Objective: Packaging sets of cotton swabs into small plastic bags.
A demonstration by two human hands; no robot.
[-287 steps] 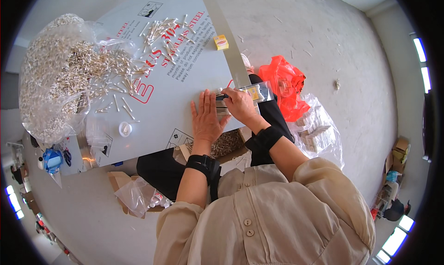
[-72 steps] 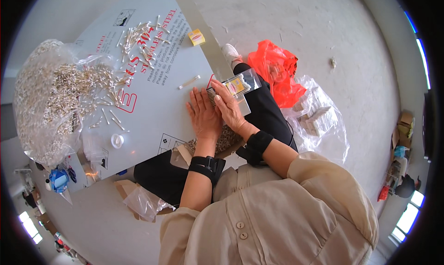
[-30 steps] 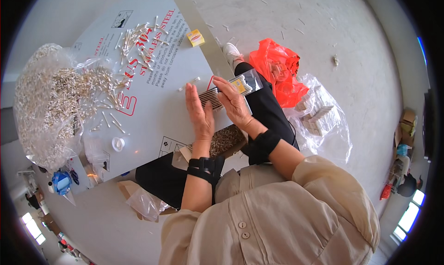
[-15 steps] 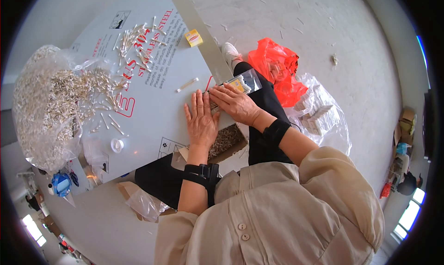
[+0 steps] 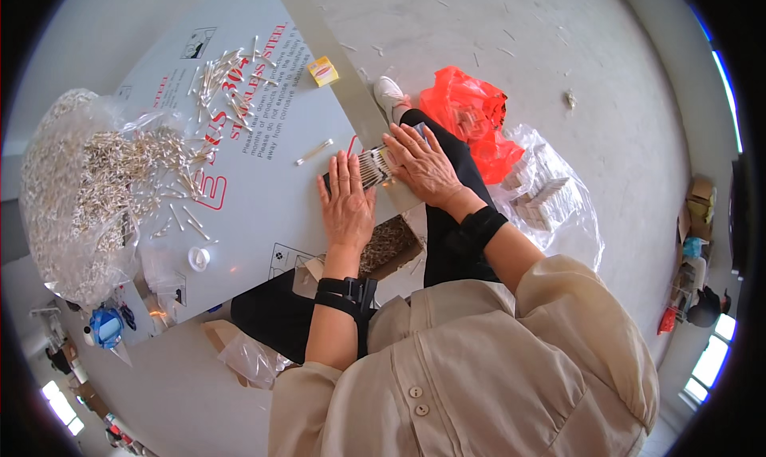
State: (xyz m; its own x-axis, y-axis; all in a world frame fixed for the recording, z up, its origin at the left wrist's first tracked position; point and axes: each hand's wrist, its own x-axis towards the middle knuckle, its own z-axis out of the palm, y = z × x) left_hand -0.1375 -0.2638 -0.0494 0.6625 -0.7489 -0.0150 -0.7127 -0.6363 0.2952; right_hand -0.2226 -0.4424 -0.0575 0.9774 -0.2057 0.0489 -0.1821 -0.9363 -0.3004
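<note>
A row of cotton swabs point(image 5: 370, 169) lies side by side at the table's near right edge, between my hands. My left hand point(image 5: 349, 209) rests flat with its fingers stretched out over the row's left end. My right hand point(image 5: 427, 168) lies over the other end, fingers extended; a piece of clear plastic film shows beyond its fingertips. What is under both palms is hidden. Just beyond my left fingertips are a few loose swabs point(image 5: 314, 152) close together. Below my hands stands an open cardboard box point(image 5: 411, 257) of swabs.
A big clear bag point(image 5: 49, 178) spills swabs onto the film-covered steel table point(image 5: 263, 193). Further back are scattered swabs point(image 5: 231, 82) and a small yellow box point(image 5: 323, 71). A white round container point(image 5: 199, 258) sits at left. Red point(image 5: 459, 110) and clear point(image 5: 586, 209) plastic bags lie on the floor.
My right hand has slid away to the right from my left, uncovering the row of swabs between them. My left hand stays nearly in place. The view has shifted slightly.
</note>
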